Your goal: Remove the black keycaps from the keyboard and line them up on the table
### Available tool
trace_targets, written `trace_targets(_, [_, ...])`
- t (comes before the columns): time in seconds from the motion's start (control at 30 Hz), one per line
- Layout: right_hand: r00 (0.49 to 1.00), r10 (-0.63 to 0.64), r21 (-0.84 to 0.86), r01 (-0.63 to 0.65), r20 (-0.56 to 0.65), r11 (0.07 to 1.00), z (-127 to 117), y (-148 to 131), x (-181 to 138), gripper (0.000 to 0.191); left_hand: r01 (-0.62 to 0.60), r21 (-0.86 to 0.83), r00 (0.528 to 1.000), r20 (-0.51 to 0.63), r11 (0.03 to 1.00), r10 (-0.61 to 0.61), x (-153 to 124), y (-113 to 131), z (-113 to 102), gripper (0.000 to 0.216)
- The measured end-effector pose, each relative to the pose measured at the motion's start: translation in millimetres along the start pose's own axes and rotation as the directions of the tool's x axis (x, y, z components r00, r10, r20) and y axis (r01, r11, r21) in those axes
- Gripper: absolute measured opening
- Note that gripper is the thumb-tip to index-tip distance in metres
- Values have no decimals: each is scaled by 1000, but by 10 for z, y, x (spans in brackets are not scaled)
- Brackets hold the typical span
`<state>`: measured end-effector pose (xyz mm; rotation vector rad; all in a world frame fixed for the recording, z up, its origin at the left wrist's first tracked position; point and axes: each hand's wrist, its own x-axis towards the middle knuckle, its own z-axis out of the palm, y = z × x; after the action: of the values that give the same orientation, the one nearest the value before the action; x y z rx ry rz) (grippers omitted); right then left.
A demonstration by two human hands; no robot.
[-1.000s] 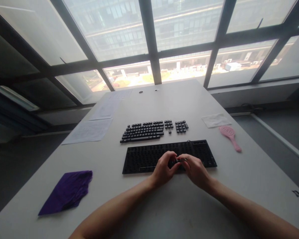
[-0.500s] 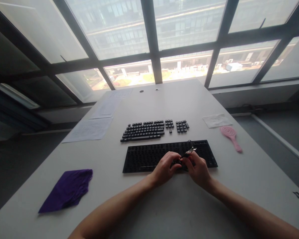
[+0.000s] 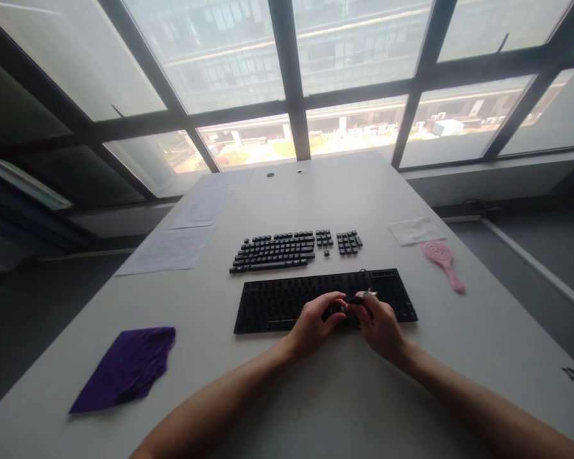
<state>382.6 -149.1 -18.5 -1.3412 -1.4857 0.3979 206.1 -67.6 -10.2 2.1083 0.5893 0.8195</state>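
Note:
A black keyboard base [image 3: 277,303] with its keycaps taken off lies on the white table [image 3: 325,395] in front of me. Behind it the loose black keycaps [image 3: 277,248] are laid out in keyboard order. Both my hands meet over the base's front right part. My right hand [image 3: 380,325] is closed on a small metal-tipped tool [image 3: 366,295] that points up and left. My left hand [image 3: 316,322] is pinched on a small dark piece at the tool's lower end; I cannot make out what it is.
A purple cloth [image 3: 124,370] lies at the near left. Paper sheets [image 3: 169,250] are at the far left. At the right lie a white wipe [image 3: 414,231] and a pink brush [image 3: 442,261]. Large windows rise behind the table's far edge.
The tool in my right hand tipped up off the keyboard base and then lowered a little. Both hands stayed over the same spot.

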Motion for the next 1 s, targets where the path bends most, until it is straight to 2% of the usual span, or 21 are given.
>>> trace_targets(0.13, [982, 179, 120, -170, -68, 978, 13, -51, 7, 8, -137, 19, 985, 108, 990, 134, 38, 43, -39, 22])
trace_targets(0.23, [981, 185, 151, -175, -53, 973, 16, -24, 6, 9, -200, 53, 973, 127, 978, 192, 47, 71, -59, 21])
trace_targets(0.43, [994, 102, 127, -96, -44, 987, 33, 27, -19, 8, -174, 80, 985, 15, 981, 173, -18, 85, -35, 20])
trace_targets(0.57, [997, 71, 179, -70, 5, 981, 55, -73, -21, 13, -223, 104, 961, -141, 969, 237, -13, 74, -38, 18])
trace_targets(0.63, [997, 78, 226, -81, 26, 971, 62, -108, -23, 14, -235, 94, 951, -184, 968, 248, -2, 72, -40, 17])
trace_targets(0.7, [994, 109, 245, -110, 19, 963, 64, -111, -23, 13, -205, 66, 956, -200, 976, 215, 3, 79, -42, 15])
trace_targets(0.8, [984, 176, 286, -166, -10, 944, 66, -70, -23, 12, -83, 34, 969, -229, 996, 89, 18, 93, -76, 11])
trace_targets(0.9, [974, 225, 352, -206, -13, 913, 67, -30, -29, 15, 44, -15, 957, -287, 999, -47, 88, 85, -186, 17])
trace_targets(1.0, [971, 237, 368, -224, 11, 902, 62, -25, -31, 18, 107, -55, 950, -288, 993, -118, 222, 40, -342, 20])
